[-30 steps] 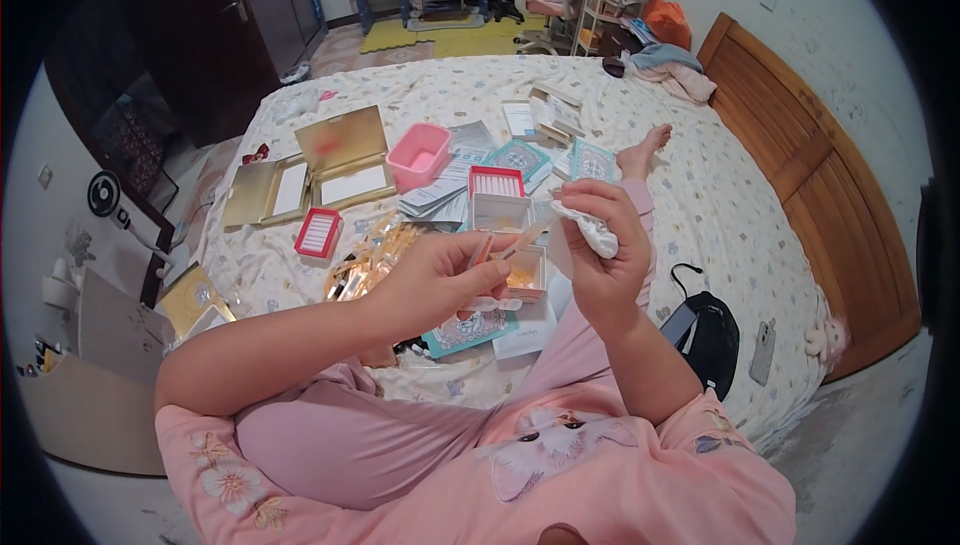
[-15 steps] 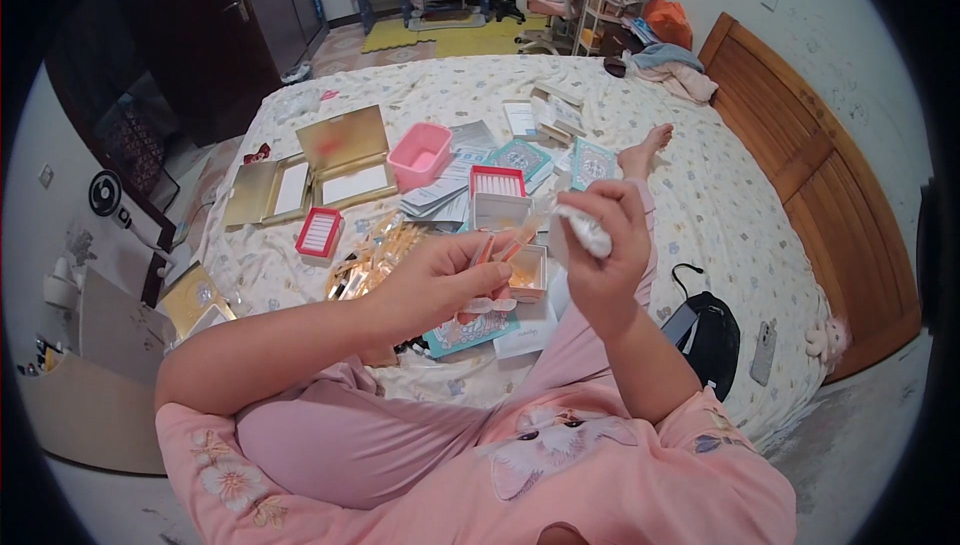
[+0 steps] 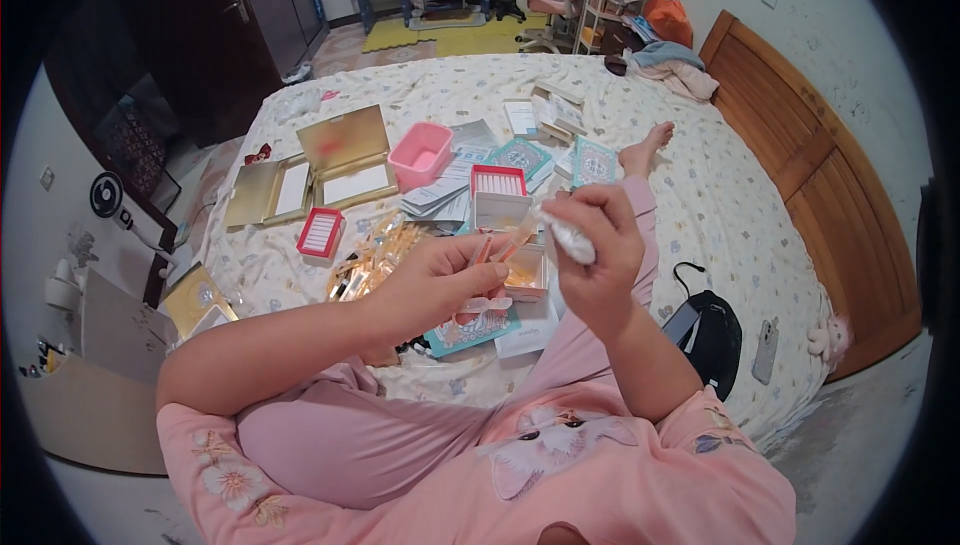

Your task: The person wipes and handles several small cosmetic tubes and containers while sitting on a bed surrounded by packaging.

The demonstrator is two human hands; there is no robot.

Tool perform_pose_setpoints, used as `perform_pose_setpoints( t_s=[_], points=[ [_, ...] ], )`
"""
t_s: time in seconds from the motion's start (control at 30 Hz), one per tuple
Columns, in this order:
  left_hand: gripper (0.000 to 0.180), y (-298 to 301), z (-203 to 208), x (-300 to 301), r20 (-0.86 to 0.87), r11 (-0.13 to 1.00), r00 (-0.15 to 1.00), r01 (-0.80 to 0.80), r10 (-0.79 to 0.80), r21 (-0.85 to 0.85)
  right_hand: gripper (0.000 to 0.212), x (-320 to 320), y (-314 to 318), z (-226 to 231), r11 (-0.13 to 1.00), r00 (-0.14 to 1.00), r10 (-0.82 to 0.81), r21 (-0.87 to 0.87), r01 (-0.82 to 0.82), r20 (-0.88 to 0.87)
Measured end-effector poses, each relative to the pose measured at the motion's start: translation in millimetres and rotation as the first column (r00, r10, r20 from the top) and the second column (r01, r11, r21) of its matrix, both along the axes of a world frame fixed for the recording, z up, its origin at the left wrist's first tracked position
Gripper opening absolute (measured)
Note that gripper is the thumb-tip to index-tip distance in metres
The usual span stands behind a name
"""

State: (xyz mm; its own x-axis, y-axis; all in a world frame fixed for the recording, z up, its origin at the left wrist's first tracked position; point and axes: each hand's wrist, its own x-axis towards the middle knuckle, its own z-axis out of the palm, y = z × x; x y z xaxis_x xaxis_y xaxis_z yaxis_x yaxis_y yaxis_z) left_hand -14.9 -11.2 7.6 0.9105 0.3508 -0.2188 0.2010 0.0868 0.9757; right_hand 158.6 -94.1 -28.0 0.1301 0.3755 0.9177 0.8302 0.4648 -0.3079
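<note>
My left hand (image 3: 440, 273) is closed on slim tubes with orange contents (image 3: 510, 247), which poke up between thumb and fingers. A clear plastic strip (image 3: 487, 305) shows just under that hand. My right hand (image 3: 612, 260) grips a crumpled white wad (image 3: 571, 240), like tissue or cloth, close to the tips of the tubes. Behind and below the hands, a small white box (image 3: 541, 283) holds more orange pieces. To the left of my left hand lies a heap of similar orange tubes in clear wrapping (image 3: 375, 250).
Beyond the hands lie a red-rimmed box of white tubes (image 3: 500, 183), a smaller red box (image 3: 320, 232), a pink basket (image 3: 420, 153), open gold cases (image 3: 345, 150), leaflets and teal boxes (image 3: 595, 160). On the right are a black bag (image 3: 715, 335) and a phone (image 3: 765, 353).
My right hand has shifted slightly down and left with the white wad, nearer the tubes. The left hand keeps its place and hold.
</note>
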Motion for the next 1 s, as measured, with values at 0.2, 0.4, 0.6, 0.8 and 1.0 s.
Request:
perform_pose_setpoints(
  t_s=[0.2, 0.4, 0.6, 0.8, 1.0],
  points=[
    [0.031, -3.1, -3.1, 0.7, -0.009, 1.000, 1.000, -0.019, 0.019, 0.007, 0.040, -4.3, -4.0, -2.6, 0.999, 0.999, 0.026, -0.023, -0.025, 0.044],
    [0.030, -2.4, -9.0, 1.3, 0.021, 0.999, 0.998, -0.051, 0.051, 0.004, 0.047, -22.1, -9.1, -13.4, 0.975, 0.971, 0.212, -0.085, -0.203, 0.112],
    [0.029, 2.2, -9.2, -0.3, -0.016, 0.999, 0.999, -0.044, 0.044, -0.009, 0.039, -7.3, -3.7, -2.6, 0.996, 0.997, 0.067, -0.060, -0.065, 0.024],
    [0.025, -1.8, -7.1, 0.2, 0.009, 0.998, 1.000, -0.023, 0.023, -0.051, 0.033, 11.0, 5.4, -4.9, 0.998, 0.998, -0.053, -0.022, 0.052, -0.042],
    [0.025, -5.2, 1.4, 2.4, -0.060, 0.983, 0.991, -0.127, 0.119, -0.133, 0.039, -5.5, 1.5, -11.9, 0.997, 0.998, 0.049, -0.052, -0.050, -0.026]
  ],
)
